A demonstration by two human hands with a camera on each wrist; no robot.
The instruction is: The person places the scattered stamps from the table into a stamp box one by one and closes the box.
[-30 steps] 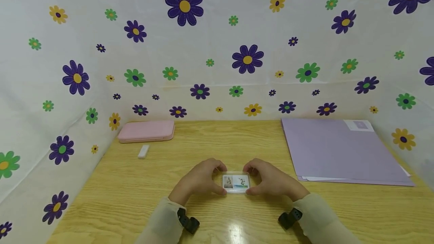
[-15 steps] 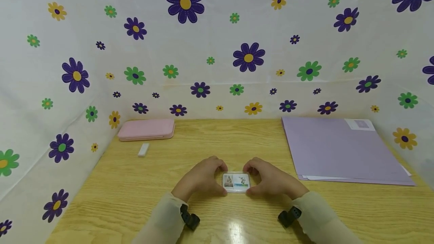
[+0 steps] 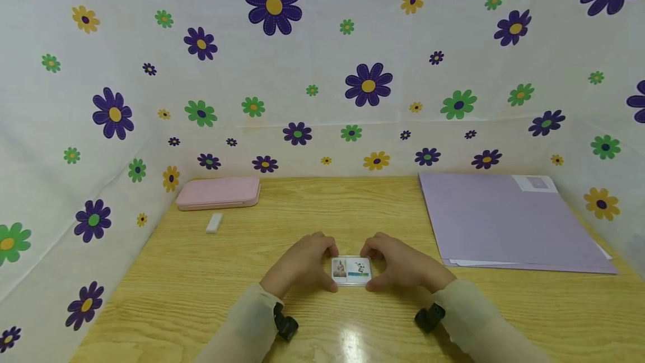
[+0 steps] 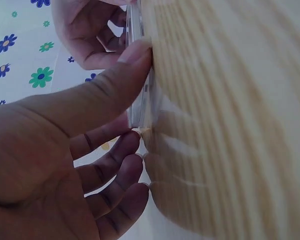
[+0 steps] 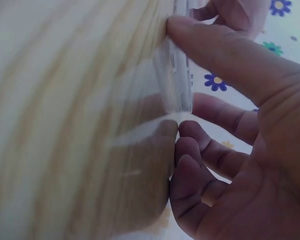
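A small clear plastic card case (image 3: 351,271) lies flat on the wooden table, with a portrait picture on its left part and a panda drawing on its right. My left hand (image 3: 304,265) holds its left end, thumb at the near corner and forefinger at the far one. At the opposite end, my right hand (image 3: 400,265) grips the case the same way. Side-on in the left wrist view, the case (image 4: 135,107) shows as a thin transparent slab against the tabletop. The other fingertips (image 5: 182,172) of the right hand rest on the table.
At the back left lies a pink pencil case (image 3: 218,192), with a white eraser (image 3: 214,223) in front of it. A purple folder (image 3: 504,223) with papers under it takes up the right side. Flower-printed cloth (image 3: 312,60) walls the table's back and sides.
My left forearm has shifted slightly to the right. Both hands keep their hold on the card case, which stays in place.
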